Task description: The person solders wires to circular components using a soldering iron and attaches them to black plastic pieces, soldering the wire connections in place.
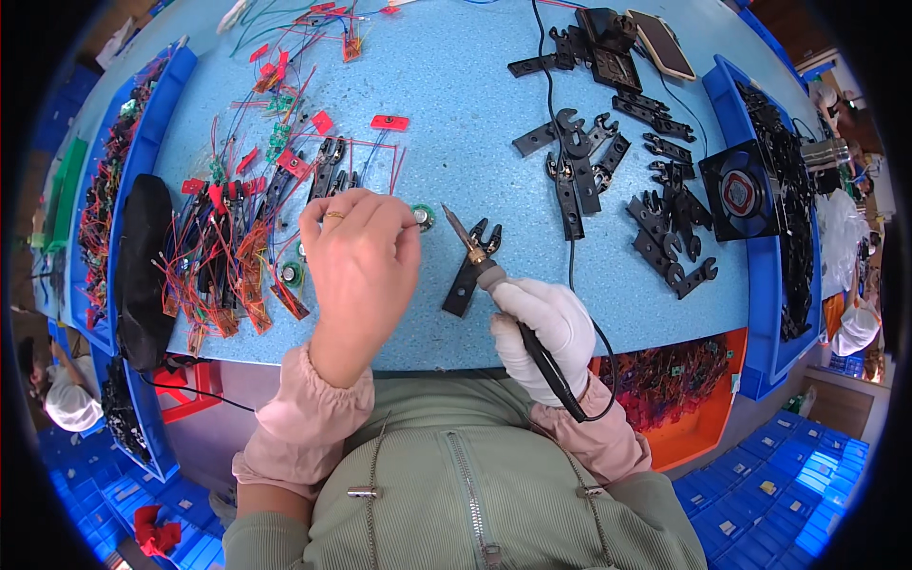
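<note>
My bare left hand [359, 261], with a ring on one finger, is raised over the table with its fingers curled together. What they hold, if anything, is hidden. Just beyond those fingertips shows a small round green component [424, 218]; I cannot tell whether they touch it. My right hand [560, 321], in a white glove, grips a soldering iron [543, 363], its tip slanting up and left. Beneath the iron's metal shaft lies a black fork-ended part [461, 289]. Left of my left hand sits a pile of wired black parts with red pieces [228, 247].
Loose black fork-ended parts [575, 166] lie at right, near a square fan [741, 192] and a phone [662, 45]. Blue bins [176, 90] flank both sides. An orange bin [708, 432] of wired parts stands below the table edge. The iron's cord runs across the table.
</note>
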Demonstrator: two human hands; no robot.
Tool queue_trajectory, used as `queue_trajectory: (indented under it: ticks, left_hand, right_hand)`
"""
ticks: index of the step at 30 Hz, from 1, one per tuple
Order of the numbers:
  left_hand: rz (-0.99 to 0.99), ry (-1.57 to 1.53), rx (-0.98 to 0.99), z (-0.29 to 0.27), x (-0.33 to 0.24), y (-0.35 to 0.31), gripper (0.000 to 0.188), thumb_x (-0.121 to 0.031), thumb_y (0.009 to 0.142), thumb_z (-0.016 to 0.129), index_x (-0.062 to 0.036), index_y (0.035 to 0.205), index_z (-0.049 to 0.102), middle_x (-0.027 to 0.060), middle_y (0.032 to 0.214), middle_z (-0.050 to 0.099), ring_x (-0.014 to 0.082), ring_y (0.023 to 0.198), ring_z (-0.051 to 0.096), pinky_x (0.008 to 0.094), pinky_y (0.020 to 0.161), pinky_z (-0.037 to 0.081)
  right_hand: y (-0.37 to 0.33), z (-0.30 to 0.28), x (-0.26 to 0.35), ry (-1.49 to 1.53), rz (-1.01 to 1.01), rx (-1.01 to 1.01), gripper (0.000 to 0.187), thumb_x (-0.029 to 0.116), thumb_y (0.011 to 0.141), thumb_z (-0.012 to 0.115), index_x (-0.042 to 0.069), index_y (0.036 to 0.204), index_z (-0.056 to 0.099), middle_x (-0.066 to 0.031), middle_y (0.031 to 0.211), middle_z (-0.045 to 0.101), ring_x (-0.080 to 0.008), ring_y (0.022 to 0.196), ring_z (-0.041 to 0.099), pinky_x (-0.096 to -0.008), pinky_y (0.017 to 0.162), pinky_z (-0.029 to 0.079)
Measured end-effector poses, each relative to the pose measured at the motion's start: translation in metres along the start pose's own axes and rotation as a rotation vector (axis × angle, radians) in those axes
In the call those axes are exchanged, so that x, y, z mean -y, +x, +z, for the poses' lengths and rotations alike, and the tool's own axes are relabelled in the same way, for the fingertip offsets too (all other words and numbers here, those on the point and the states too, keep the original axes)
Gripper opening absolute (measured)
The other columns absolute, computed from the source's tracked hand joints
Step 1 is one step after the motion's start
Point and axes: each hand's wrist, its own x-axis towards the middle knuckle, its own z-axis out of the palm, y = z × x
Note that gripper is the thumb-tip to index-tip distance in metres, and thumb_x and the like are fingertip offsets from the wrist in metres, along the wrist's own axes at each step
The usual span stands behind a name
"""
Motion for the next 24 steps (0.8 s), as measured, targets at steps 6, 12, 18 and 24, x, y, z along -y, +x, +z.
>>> queue_trajectory:
  ticks: [6,12,18,24]
  left_hand:
    - [-0.191,-0.231,-0.075,-0.02,-0.017,-0.006,0.024,-0.003,0.069,0.078,-0.0109,0.09,0.068,-0.0022,0.098,0.071,0.0219,0.101,0.063,0.0378,0.101,0.038]
    - [-0.098,-0.177,-0.123,-0.012,0.002,-0.03,0.032,-0.003,0.071,0.076,-0.0112,0.1,0.066,-0.0031,0.099,0.068,0.0222,0.097,0.06,0.0417,0.101,0.036]
    - [0.074,-0.107,-0.061,0.003,0.005,-0.02,0.028,-0.002,0.072,0.076,-0.011,0.097,0.066,-0.0023,0.096,0.068,0.0206,0.097,0.06,0.0407,0.1,0.036]
    - [0.038,-0.098,-0.047,0.005,-0.001,-0.018,0.02,-0.003,0.073,0.076,-0.0125,0.086,0.066,-0.0025,0.091,0.067,0.0196,0.096,0.06,0.0412,0.098,0.036]
  right_hand:
    - [0.0,-0.001,-0.002,0.007,0.005,-0.004,0.027,0.002,0.078,0.075,0.004,0.104,0.071,-0.0096,0.097,0.073,-0.0232,0.072,0.063,-0.0324,0.068,0.05]
    - [0.001,0.0,-0.001,0.007,0.002,-0.016,0.028,0.002,0.078,0.075,0.004,0.106,0.071,-0.01,0.099,0.074,-0.0234,0.073,0.063,-0.0323,0.069,0.051]
    - [0.0,0.001,-0.001,0.001,-0.014,-0.018,0.028,0.002,0.079,0.076,0.004,0.107,0.071,-0.0106,0.101,0.074,-0.0236,0.074,0.064,-0.0324,0.069,0.051]
    - [-0.001,0.002,-0.003,0.012,-0.023,-0.02,0.028,0.002,0.079,0.076,0.004,0.107,0.071,-0.0109,0.102,0.074,-0.0237,0.074,0.064,-0.0325,0.069,0.051]
